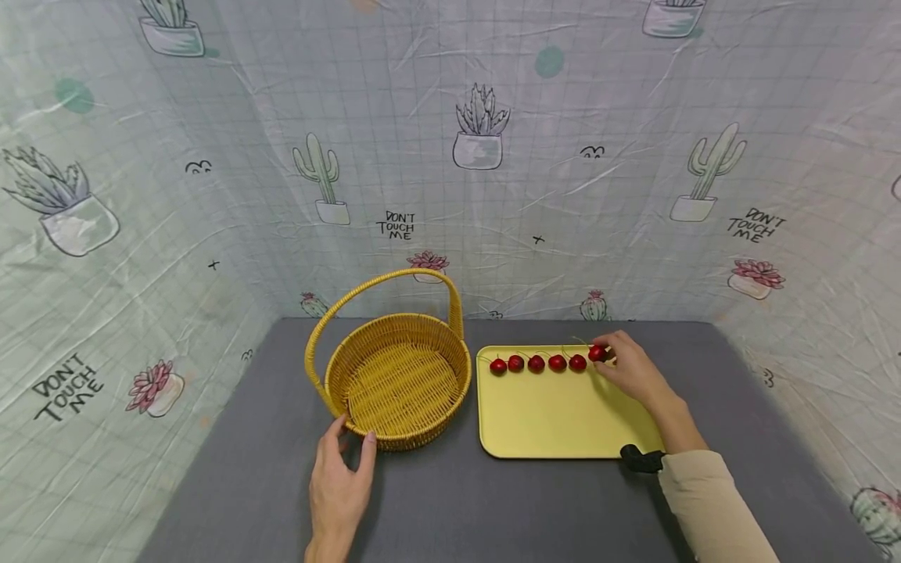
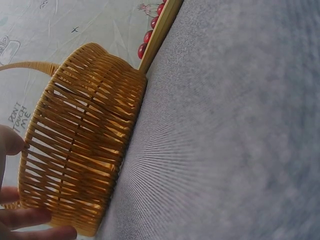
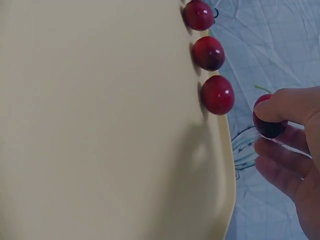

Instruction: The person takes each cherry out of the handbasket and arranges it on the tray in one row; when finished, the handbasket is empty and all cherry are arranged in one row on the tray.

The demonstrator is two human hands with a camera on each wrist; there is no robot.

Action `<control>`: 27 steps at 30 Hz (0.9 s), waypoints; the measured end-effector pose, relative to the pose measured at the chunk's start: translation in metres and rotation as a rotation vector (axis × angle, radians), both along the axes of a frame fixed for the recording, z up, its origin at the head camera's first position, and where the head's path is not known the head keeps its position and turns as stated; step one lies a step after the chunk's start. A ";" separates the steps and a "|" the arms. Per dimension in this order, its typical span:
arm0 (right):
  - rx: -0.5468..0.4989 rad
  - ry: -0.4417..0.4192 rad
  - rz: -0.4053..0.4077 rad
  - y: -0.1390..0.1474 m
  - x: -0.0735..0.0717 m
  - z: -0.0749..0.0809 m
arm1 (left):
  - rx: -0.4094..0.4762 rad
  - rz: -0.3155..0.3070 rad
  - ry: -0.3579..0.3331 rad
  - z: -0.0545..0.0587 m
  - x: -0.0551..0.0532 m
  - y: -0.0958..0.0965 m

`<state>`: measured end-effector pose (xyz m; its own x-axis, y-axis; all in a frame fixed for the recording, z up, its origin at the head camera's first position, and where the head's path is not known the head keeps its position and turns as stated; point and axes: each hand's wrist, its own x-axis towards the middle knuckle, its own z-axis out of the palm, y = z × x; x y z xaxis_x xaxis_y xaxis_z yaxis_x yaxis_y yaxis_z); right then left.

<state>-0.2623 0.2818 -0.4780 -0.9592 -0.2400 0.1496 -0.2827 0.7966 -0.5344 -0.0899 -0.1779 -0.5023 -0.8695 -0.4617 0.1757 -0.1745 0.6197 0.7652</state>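
My right hand [image 1: 633,374] pinches a dark red cherry [image 3: 270,126] between thumb and fingers. It holds the cherry above the far side of a yellow tray [image 1: 556,422], and a green stem sticks out at the top. Several more cherries [image 1: 536,363] lie in a row along the tray's far edge, left of the held one. To the tray's left stands a yellow wicker basket [image 1: 401,391] with a tall arched handle [image 1: 383,279] and nothing inside. My left hand [image 1: 341,481] touches the basket's near-left rim with thumb and fingers spread apart.
Both basket and tray stand on a grey tabletop [image 1: 436,508]. A pale cloth [image 1: 394,102] printed with cacti and lettering hangs behind and along the sides. A black strap [image 1: 640,459] sits at the right wrist, beside a beige sleeve [image 1: 711,500].
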 end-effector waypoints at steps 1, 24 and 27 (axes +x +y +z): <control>0.007 -0.001 -0.008 0.001 -0.001 -0.001 | -0.001 0.000 0.000 0.000 0.000 0.000; 0.074 -0.061 -0.076 0.010 -0.008 -0.031 | -0.004 0.005 -0.002 -0.001 -0.001 0.000; 0.072 -0.062 -0.073 0.010 -0.008 -0.031 | -0.001 0.005 -0.014 0.000 -0.002 0.000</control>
<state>-0.2705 0.2918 -0.5087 -0.9814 -0.1772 0.0741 -0.1906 0.8506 -0.4901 -0.0914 -0.1779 -0.5023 -0.8695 -0.4660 0.1638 -0.1882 0.6192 0.7623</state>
